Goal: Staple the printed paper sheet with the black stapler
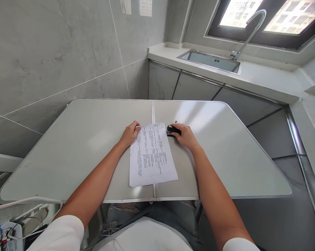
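A printed sheet of paper (152, 157) lies on the grey folding table (81, 146), across its middle seam. My left hand (130, 134) rests on the sheet's far left corner, fingers curled and pressing down on the edge. My right hand (185, 135) is wrapped around a small black stapler (172, 130), which sits on the table just off the paper's far right corner.
A white counter with a steel sink (211, 61) and curved tap (248, 33) runs along the back right under a window. A tiled wall stands to the left. White cables and a power strip (13, 226) lie at the lower left below the table edge.
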Tool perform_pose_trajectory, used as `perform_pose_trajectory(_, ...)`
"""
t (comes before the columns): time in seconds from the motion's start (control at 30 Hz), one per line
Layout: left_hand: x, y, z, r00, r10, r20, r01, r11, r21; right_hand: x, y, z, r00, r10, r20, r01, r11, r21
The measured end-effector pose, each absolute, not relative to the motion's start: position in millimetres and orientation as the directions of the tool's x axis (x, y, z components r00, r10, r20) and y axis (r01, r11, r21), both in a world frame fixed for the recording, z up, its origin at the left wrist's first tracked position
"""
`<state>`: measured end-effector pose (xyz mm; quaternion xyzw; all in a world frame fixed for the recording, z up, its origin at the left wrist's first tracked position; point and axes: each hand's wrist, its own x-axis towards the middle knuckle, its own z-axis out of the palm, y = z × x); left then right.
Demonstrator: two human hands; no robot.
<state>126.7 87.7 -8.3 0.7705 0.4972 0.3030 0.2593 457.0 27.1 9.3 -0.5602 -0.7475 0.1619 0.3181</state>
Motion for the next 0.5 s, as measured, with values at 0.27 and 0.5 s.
perform_pose_trajectory(0.27, 126.2, 88.6, -9.3, 0.355, 0.911, 0.211, 0.582, -0.392, 0.712, 445.6, 23.5, 11.2, -0.234, 0.909, 0.345, 0.637, 0.411, -0.652)
perform_pose_trajectory(0.5, 127.7, 84.7, -5.4, 0.408, 0.896, 0.174, 0.593, -0.405, 0.697, 435.7, 25.2, 4.2, -0.221, 0.897, 0.382, 0.653, 0.427, -0.626)
